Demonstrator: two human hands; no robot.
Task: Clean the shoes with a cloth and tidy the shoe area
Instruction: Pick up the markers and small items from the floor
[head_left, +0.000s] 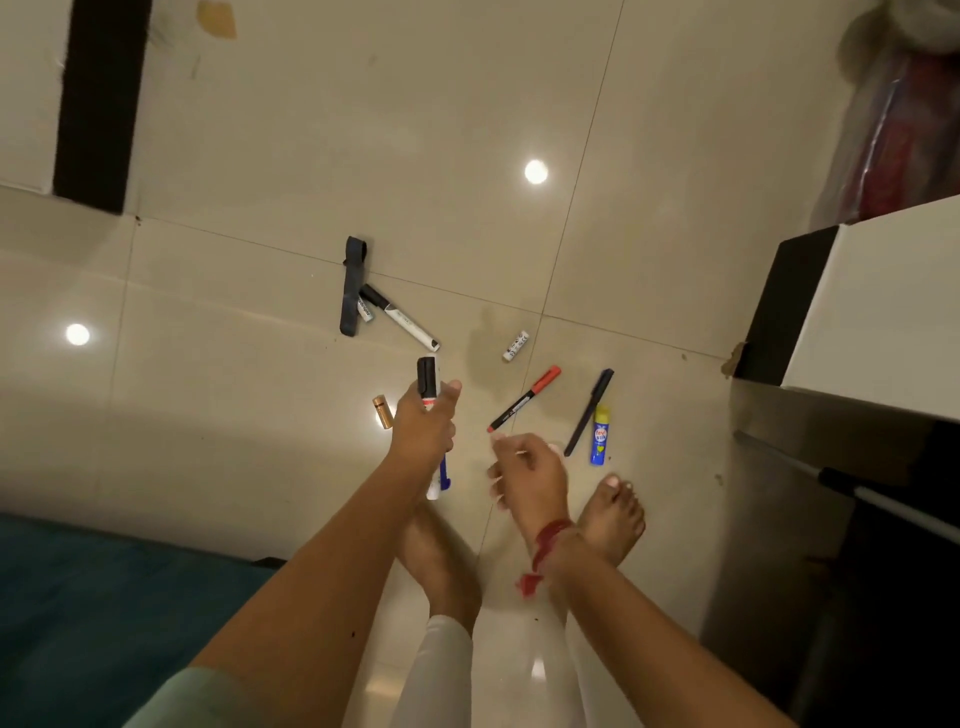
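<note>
My left hand (423, 423) grips a bundle of markers (429, 379), a black cap sticking out above the fingers and white and blue ends below the palm. My right hand (527, 470) hovers just above the floor with fingers loosely curled, holding nothing; a red thread is tied round its wrist. A red-capped pen (524, 399) lies right beyond its fingertips. A dark blue pen (589, 412) and a blue and yellow glue stick (600, 435) lie to its right. No shoes or cloth are visible.
On the tiled floor lie a black strap (352, 286), a black-capped white marker (402, 318), a small white tube (516, 346) and a gold battery (382, 411). A white cabinet (883, 306) stands right, a teal mat (104, 613) lower left. My bare feet stand below the hands.
</note>
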